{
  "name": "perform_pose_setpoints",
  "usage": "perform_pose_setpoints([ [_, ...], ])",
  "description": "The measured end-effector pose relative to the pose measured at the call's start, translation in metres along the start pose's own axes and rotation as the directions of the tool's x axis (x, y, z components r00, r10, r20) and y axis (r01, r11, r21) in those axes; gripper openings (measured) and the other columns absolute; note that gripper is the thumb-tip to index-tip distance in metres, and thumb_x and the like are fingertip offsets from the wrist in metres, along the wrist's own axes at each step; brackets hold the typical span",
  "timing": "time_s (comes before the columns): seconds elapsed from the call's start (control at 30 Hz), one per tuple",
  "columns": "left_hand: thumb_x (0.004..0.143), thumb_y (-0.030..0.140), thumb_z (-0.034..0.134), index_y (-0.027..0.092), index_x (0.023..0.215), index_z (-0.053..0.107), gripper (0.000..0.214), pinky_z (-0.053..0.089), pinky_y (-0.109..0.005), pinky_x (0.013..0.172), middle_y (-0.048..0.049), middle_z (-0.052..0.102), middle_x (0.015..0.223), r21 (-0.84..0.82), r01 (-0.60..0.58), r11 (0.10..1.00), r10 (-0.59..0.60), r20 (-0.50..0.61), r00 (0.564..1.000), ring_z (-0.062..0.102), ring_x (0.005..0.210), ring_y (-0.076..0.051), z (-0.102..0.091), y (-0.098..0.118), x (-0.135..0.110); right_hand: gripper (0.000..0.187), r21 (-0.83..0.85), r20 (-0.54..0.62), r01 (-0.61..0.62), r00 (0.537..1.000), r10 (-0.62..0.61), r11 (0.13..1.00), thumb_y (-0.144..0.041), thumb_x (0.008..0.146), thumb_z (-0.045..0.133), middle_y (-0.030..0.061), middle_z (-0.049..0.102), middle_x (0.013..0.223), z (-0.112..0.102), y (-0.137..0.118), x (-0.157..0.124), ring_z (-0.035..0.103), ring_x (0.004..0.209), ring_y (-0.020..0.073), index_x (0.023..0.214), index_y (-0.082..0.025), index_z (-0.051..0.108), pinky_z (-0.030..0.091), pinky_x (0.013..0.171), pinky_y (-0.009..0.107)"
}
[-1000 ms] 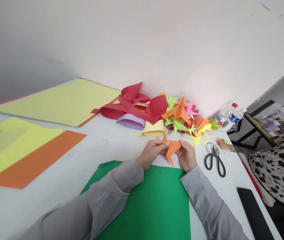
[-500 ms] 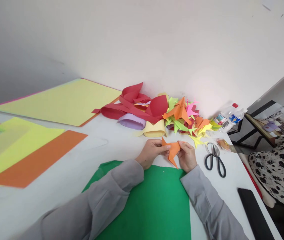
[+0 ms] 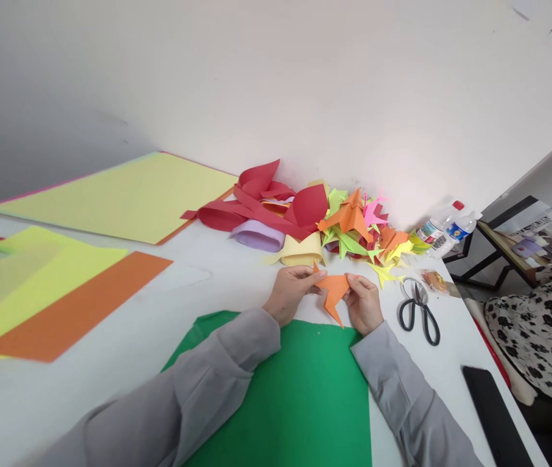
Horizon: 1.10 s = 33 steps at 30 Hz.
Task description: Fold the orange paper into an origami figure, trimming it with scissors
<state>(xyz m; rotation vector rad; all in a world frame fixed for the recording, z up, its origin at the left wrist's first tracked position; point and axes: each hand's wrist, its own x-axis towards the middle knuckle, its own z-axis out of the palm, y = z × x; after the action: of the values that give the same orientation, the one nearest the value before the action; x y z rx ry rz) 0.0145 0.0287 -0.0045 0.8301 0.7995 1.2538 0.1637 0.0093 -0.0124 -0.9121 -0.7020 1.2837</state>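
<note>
My left hand point(image 3: 292, 290) and my right hand point(image 3: 364, 300) both pinch a small folded orange paper figure point(image 3: 333, 292) just above the white table point(image 3: 217, 279). The figure has pointed tips, one sticking up by my left thumb and one hanging down toward a green sheet point(image 3: 300, 395) that lies under my forearms. Grey sleeves cover both arms.
A heap of folded paper figures point(image 3: 358, 227) and curled red, lilac and yellow paper strips point(image 3: 266, 207) lies against the wall. Black scissors point(image 3: 416, 311) rest right of my hands, a dark flat object point(image 3: 494, 415) near the table's edge. Yellow and orange sheets point(image 3: 61, 292) lie left; two bottles point(image 3: 444, 228) stand far right.
The orange figure has turned slightly between my fingers, its upper tip shifting left and its lower point swinging. Both hands stay in place.
</note>
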Motion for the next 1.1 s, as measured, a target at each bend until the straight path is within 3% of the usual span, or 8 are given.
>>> perform_pose_setpoints([
  [0.27, 0.047, 0.034, 0.083, 0.013, 0.065, 0.071, 0.031, 0.05, -0.025, 0.053, -0.0025, 0.066, 0.062, 0.028, -0.047, 0.998, 0.05, -0.11, 0.993, 0.057, 0.057, -0.012, -0.0009, 0.0, 0.0019, 0.014, -0.027, 0.004, -0.005, 1.0, 0.005, 1.0, -0.025, 0.061, 0.077, -0.0022, 0.056, 0.051, 0.0015, -0.0004, -0.0003, 0.045, 0.047, 0.0072, 0.062, -0.015, 0.068, 0.041, 0.049, 0.023],
  [0.47, 0.051, 0.034, 0.081, 0.012, 0.053, 0.064, 0.027, 0.045, -0.023, 0.048, 0.0005, 0.059, 0.049, 0.04, -0.068, 0.997, 0.071, -0.078, 0.994, 0.049, 0.045, -0.008, -0.0024, -0.0018, 0.003, 0.014, -0.013, 0.01, -0.01, 1.0, 0.01, 1.0, -0.025, 0.061, 0.077, -0.0032, 0.054, 0.048, 0.0, 0.0005, 0.0006, 0.044, 0.047, 0.0068, 0.063, -0.014, 0.069, 0.041, 0.05, 0.022],
  [0.73, 0.052, 0.038, 0.08, 0.012, 0.063, 0.068, 0.031, 0.049, -0.026, 0.054, -0.003, 0.064, 0.062, -0.025, -0.05, 0.998, 0.047, -0.13, 0.99, 0.056, 0.059, -0.013, -0.0015, -0.0009, 0.0044, 0.013, -0.023, 0.016, -0.008, 1.0, 0.008, 1.0, -0.025, 0.062, 0.077, -0.0029, 0.054, 0.048, -0.0008, 0.0007, 0.0005, 0.044, 0.047, 0.0072, 0.06, -0.015, 0.068, 0.041, 0.049, 0.022],
  [1.1, 0.054, 0.042, 0.077, 0.012, 0.057, 0.065, 0.033, 0.049, -0.027, 0.057, -0.0039, 0.062, 0.063, -0.071, -0.046, 0.996, 0.037, -0.123, 0.992, 0.055, 0.061, -0.013, -0.0026, 0.0015, 0.0047, 0.015, -0.026, 0.014, -0.013, 1.0, 0.013, 1.0, -0.026, 0.06, 0.078, -0.0031, 0.055, 0.049, 0.0011, 0.0, 0.0001, 0.044, 0.047, 0.0067, 0.061, -0.014, 0.068, 0.042, 0.049, 0.021],
])
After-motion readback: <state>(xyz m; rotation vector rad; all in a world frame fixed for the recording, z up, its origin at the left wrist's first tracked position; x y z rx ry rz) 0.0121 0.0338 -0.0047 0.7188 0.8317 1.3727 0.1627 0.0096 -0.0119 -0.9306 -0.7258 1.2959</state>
